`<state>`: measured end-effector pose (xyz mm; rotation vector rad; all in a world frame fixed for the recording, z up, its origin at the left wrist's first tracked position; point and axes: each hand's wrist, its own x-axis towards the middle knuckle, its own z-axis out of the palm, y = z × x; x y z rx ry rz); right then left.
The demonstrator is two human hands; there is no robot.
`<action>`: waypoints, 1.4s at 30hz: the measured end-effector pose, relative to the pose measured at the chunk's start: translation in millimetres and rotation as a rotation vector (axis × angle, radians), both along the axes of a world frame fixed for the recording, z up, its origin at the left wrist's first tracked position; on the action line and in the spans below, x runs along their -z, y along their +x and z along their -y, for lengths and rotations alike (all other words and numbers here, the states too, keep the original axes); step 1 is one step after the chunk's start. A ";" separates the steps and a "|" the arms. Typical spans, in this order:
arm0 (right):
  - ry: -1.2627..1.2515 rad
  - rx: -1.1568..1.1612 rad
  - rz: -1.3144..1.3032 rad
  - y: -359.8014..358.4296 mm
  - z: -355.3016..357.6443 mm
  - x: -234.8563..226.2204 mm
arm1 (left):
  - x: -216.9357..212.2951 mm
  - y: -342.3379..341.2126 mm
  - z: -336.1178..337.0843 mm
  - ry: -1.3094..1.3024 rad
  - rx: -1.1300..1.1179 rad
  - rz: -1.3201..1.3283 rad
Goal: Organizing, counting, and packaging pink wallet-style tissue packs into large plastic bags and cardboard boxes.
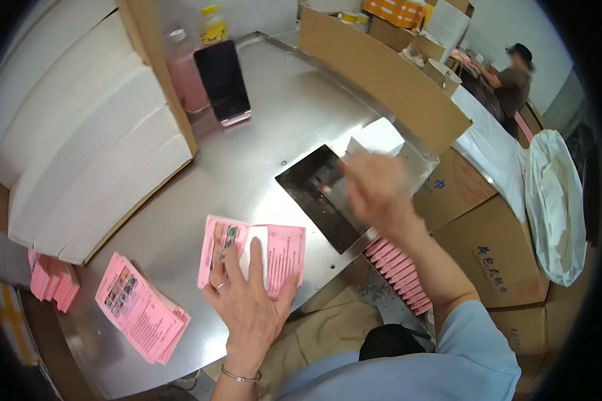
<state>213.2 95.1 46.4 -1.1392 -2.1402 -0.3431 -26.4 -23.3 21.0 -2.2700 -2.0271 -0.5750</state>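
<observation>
An unfolded pink printed paper sleeve (287, 257) lies on the metal table in front of me, with a narrow white folded tissue (259, 250) along its middle. My left hand (251, 294) rests on both, its fingers stretched out and one fingertip on the tissue. Raised over the dark rectangular recess (308, 180) in the table is my right hand (381, 197), smeared by motion; whether its fingers hold anything cannot be made out. Just beyond it sits a white paper block (379, 137). To the left of my left hand lies a stack of pink printed sleeves (137, 307).
White paper stacks (93, 147) in a carton stand at left. A phone (224, 83) leans on a stand near bottles (187, 73). Pink packets (401, 277) line up below the table edge. Cartons (495, 254) and a white bag (555, 207) are at right; a person (512, 87) works behind.
</observation>
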 end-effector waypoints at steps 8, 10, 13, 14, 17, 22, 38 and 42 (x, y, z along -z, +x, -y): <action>0.042 0.367 0.107 50.0 -51.3 36.7 | 12.1 6.7 -15.9 0.174 0.144 0.034; -0.007 0.324 0.036 46.9 -54.8 31.2 | 7.4 5.7 -16.3 0.146 0.125 0.056; -0.001 0.281 -0.055 50.9 -55.6 33.0 | 12.4 -2.3 -16.1 0.131 0.065 0.062; -0.011 0.266 -0.064 52.2 -54.3 34.7 | 14.3 -5.0 -15.4 0.139 0.031 0.050; 0.003 0.257 -0.095 61.6 -56.4 44.9 | 6.6 -3.9 -10.3 0.054 0.063 0.032; 0.083 0.188 -0.145 44.0 -42.7 30.2 | 11.0 0.9 -6.2 0.117 0.079 0.023; -0.246 -0.515 -0.021 -57.8 76.7 24.0 | 1.3 -24.1 1.3 -0.074 0.146 0.152; -0.044 -0.374 0.134 -85.1 75.2 53.9 | 10.6 -17.7 -4.3 0.032 0.141 0.149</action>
